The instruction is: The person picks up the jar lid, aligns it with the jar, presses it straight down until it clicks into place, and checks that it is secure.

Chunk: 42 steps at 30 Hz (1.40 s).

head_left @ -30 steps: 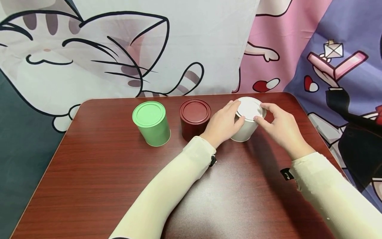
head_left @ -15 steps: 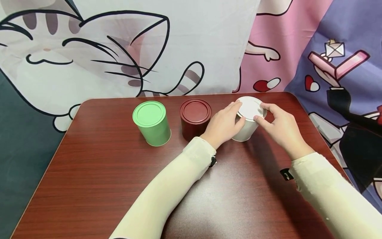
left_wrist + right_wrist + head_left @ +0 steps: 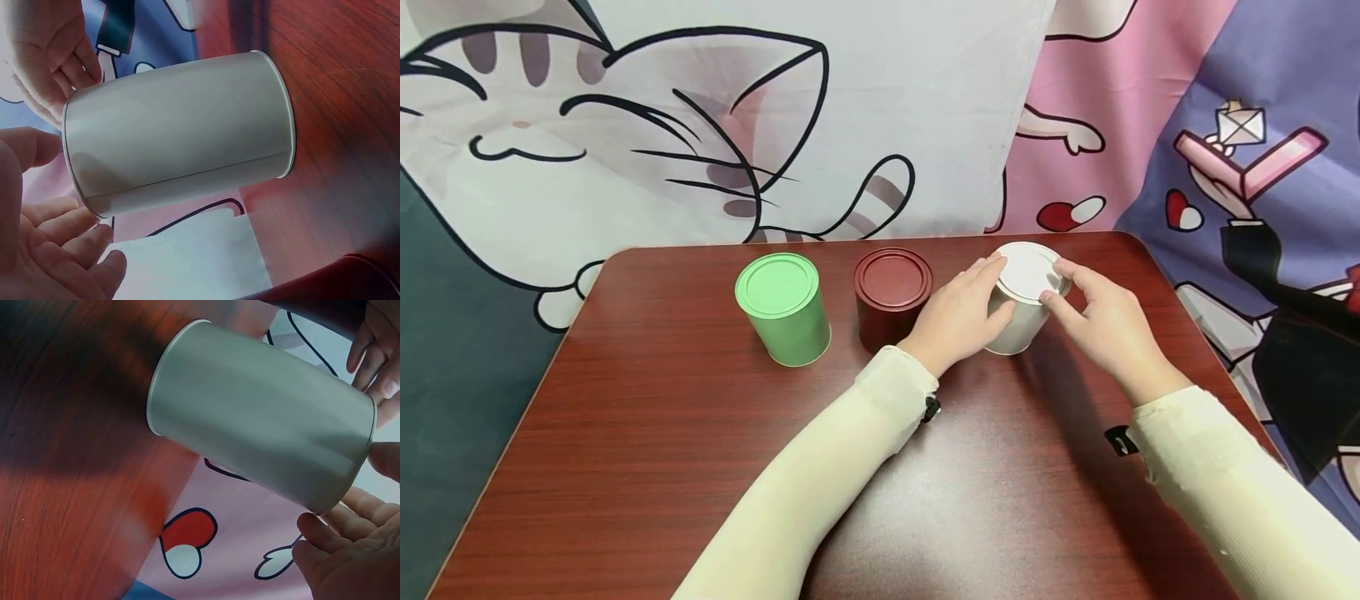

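A green tin (image 3: 782, 308) is standing at the left of the dark wooden worktop (image 3: 647, 450), and a dark red tin (image 3: 891, 297) is standing just to its right, both lidded and untouched. Next, the left hand (image 3: 958, 315) is being held against the left side of the white tin (image 3: 1026, 296), its fingers (image 3: 992, 268) curled round the upper rim. The white tin is standing upright near the far right corner of the worktop (its lid is on). The right hand (image 3: 1101, 321) is being pressed to the tin's right side, fingers (image 3: 1060, 300) pinching the lid's edge, so the tin is being gripped between both hands.
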Motion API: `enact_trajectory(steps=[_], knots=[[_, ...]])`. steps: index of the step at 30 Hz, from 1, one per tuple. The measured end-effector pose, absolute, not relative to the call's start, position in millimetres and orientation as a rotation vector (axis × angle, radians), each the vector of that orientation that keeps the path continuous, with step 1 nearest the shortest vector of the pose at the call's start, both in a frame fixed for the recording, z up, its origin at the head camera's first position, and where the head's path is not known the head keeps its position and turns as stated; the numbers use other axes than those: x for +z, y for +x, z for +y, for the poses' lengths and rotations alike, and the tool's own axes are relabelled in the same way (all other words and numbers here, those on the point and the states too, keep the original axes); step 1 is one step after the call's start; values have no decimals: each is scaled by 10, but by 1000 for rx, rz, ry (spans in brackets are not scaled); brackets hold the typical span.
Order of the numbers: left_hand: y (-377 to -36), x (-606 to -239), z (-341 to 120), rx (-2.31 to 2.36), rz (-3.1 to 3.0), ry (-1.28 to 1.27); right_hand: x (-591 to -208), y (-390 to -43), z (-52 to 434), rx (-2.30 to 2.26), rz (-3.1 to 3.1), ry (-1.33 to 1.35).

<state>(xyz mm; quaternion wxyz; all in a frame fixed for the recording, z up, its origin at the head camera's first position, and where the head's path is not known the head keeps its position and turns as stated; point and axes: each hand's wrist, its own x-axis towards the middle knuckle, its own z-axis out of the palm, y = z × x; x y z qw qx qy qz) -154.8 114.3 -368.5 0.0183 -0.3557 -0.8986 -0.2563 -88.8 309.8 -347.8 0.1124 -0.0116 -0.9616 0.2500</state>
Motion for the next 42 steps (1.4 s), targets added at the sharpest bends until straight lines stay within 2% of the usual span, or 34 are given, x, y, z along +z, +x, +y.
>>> enact_trajectory(steps=[22,35,42], knots=[[-1375,-3702,1009,-725,-2783,-1186,-3615,-664,3089,706,-2736,170],[-1219,-3716,782,-688,-2818,-1278,-3697,-456,2978,587,-2788,266],[-1074,-3714,599,-517,-2821,-1326,-3752,-332,2901,546,-2795,345]])
